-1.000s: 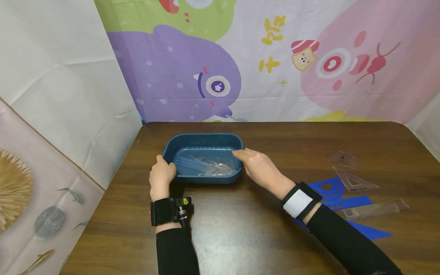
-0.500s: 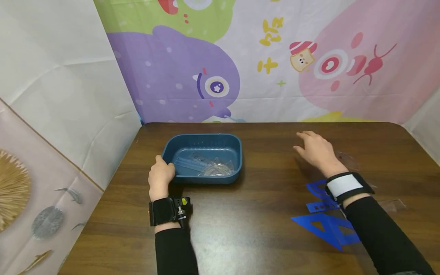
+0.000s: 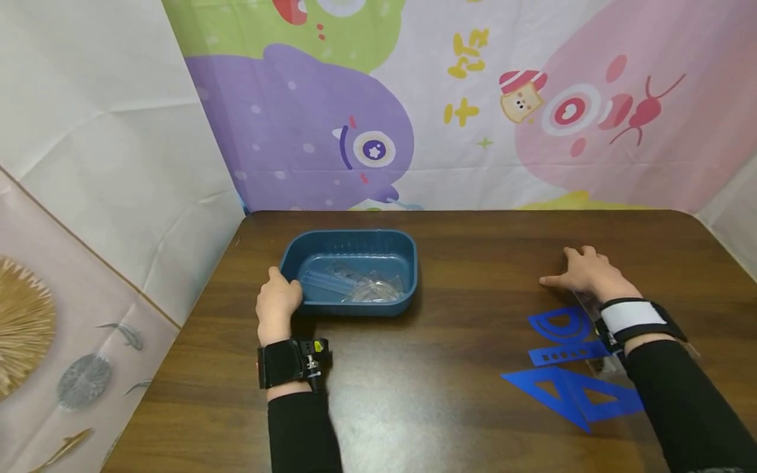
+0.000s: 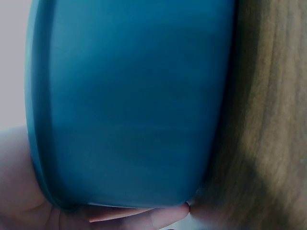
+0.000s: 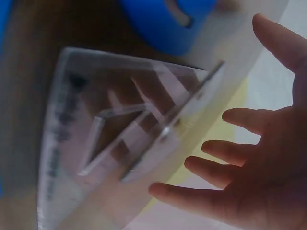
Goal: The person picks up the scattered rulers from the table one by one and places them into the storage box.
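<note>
My left hand [image 3: 278, 299] grips the left front corner of a dark blue plastic bin [image 3: 355, 309]. In the left wrist view, the thumb lies at the rim and the fingers wrap the bin wall [image 4: 134, 105]. Inside the bin lie light blue strips [image 3: 328, 281] and clear items [image 3: 375, 289] in plastic. At the table's right, my right hand [image 3: 594, 276] reaches with spread fingers, holding nothing. Beneath it in the right wrist view are a clear set square [image 5: 62, 110] and another clear piece [image 5: 165, 132], probably a protractor. Contact cannot be made out.
Nearer me than the right hand lie a blue protractor [image 3: 582, 334], a blue ruler [image 3: 588, 350] and two blue set squares [image 3: 529, 381]. A clear ruler [image 3: 606, 369] is partly hidden by the right forearm. A patterned cloth [image 3: 473, 164] hangs behind the table.
The right hand has left the bin's right side and swung right to the clear pieces, its fingers spreading. My left hand keeps its grip, and the bin stays in place.
</note>
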Available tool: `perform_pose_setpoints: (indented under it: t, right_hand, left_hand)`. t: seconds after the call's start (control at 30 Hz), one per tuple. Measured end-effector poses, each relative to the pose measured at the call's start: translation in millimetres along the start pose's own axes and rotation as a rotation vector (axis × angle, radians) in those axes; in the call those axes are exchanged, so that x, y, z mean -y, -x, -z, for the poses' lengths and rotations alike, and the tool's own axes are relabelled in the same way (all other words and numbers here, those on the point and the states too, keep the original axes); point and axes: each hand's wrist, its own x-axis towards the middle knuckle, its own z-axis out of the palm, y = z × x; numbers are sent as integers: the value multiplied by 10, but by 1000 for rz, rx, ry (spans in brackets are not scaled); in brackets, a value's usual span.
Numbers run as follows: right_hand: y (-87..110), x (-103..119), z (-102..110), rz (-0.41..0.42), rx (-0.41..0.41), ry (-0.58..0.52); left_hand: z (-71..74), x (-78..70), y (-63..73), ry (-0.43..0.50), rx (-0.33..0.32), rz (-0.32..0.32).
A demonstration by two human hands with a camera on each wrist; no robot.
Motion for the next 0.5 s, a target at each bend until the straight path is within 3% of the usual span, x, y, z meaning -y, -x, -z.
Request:
perform_pose_setpoints:
  t: [0.2,0.5]
  right_hand:
    - [-7,-18,-53,0,-5,24]
    - [-40,38,-67,116,-111,88]
  left_hand:
    - [10,6,15,8,13,4]
    - [13,-6,30,12,10,-11]
